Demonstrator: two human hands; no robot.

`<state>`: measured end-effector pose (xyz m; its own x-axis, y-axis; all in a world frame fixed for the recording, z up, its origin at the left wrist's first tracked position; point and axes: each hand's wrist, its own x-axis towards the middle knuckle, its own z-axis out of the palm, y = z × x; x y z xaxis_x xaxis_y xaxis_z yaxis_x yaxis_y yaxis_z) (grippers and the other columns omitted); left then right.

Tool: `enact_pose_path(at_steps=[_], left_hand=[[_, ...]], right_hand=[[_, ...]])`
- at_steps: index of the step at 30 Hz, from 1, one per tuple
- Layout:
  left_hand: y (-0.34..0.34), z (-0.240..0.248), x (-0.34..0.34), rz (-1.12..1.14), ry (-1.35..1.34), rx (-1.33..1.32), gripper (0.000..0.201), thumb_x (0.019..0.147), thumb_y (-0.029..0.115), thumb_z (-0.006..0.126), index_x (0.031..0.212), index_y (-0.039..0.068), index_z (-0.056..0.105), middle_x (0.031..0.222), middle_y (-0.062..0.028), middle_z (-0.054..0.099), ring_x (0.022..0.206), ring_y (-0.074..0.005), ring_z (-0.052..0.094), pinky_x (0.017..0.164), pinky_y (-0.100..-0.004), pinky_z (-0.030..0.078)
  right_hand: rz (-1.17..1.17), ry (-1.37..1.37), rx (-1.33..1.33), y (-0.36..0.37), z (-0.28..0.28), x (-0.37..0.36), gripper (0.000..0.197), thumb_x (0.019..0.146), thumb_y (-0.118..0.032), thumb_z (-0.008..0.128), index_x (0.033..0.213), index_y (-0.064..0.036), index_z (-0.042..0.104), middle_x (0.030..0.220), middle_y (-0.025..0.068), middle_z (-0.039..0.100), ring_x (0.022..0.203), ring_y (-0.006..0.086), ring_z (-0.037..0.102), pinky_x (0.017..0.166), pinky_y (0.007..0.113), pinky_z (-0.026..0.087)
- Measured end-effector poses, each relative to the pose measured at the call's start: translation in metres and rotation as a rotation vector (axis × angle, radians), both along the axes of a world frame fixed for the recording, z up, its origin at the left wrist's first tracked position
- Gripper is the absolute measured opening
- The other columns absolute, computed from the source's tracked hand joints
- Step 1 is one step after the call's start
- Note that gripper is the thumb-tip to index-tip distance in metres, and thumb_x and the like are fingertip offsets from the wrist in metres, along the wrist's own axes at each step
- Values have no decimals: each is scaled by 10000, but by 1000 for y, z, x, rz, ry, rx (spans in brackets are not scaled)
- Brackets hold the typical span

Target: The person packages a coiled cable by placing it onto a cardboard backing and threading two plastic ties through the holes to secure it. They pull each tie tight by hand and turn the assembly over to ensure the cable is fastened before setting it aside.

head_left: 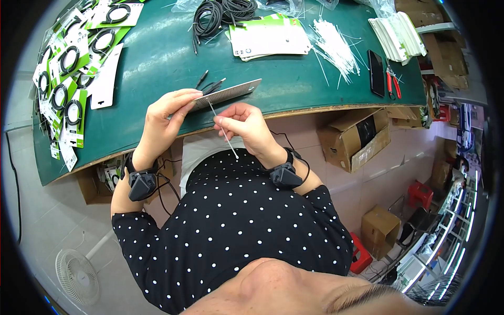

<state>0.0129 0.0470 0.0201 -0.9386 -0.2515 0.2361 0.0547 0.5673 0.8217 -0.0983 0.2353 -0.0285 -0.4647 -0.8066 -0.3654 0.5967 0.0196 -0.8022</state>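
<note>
My left hand pinches the near left end of a thin flat card, held tilted just above the table's near edge. Behind the card a black cable shows its ends; the rest of it is hidden. A thin white cable tie runs from the card's near face down past my right hand. The thumb and fingers of that hand are closed on the tie. How the tie passes through the card cannot be made out.
Carded black cables are heaped on the green table's left. Toward the back are loose coiled cables, blank cards and scattered cable ties. A phone, red-handled cutters and stacked cards lie right. A cardboard box sits below.
</note>
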Motion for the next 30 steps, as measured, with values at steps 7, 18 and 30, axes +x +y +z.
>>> enact_pose_path(at_steps=[7, 18, 30], left_hand=[[3, -1, 1, 0, 17, -14, 219, 895, -39, 590, 1087, -11, 692, 1118, -150, 691, 1035, -250, 661, 895, -310, 500], [16, -1, 5, 12, 118, -140, 239, 870, -44, 625, 1093, 11, 693, 1094, -137, 695, 978, -274, 677, 836, -318, 533], [22, -8, 6, 62, 180, -139, 242, 853, -59, 643, 1075, 17, 705, 1083, -125, 700, 965, -258, 680, 822, -304, 536]], right_hand=[[-4, -3, -16, 0, 2, 2, 192, 876, -111, 715, 957, 45, 636, 849, 119, 692, 681, 129, 657, 570, 229, 533], [-96, 87, -64, -3, 10, 11, 189, 889, -90, 704, 1004, 43, 632, 853, 97, 693, 716, 123, 661, 602, 228, 531], [-37, 20, -67, 4, 4, 10, 164, 889, -93, 704, 966, 43, 654, 814, 101, 690, 683, 124, 653, 592, 235, 527]])
